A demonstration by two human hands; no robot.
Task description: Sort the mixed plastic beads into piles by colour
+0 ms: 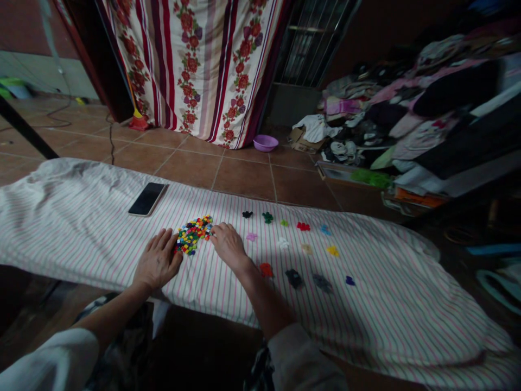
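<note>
A mixed pile of small coloured pieces [193,234] lies on the striped cloth [101,228]. My left hand [157,260] rests flat at the pile's left edge, fingers stretched out. At the right edge of the pile is my right hand [228,243], its fingers curled and pressed together; whatever they hold is too small to make out. Right of it, single-colour clusters sit in rows, among them black [247,214], dark green [267,217], red [303,226], pink [251,237], white [283,244], yellow [332,251], orange [266,270] and dark blue [350,281].
A phone [147,199] lies on the cloth, left of the pile. Beyond the cloth's far edge are a tiled floor [195,163], a purple basin [266,143], a red broom [139,121] and a floral curtain [203,70]. Heaped clothes [391,108] fill the right background.
</note>
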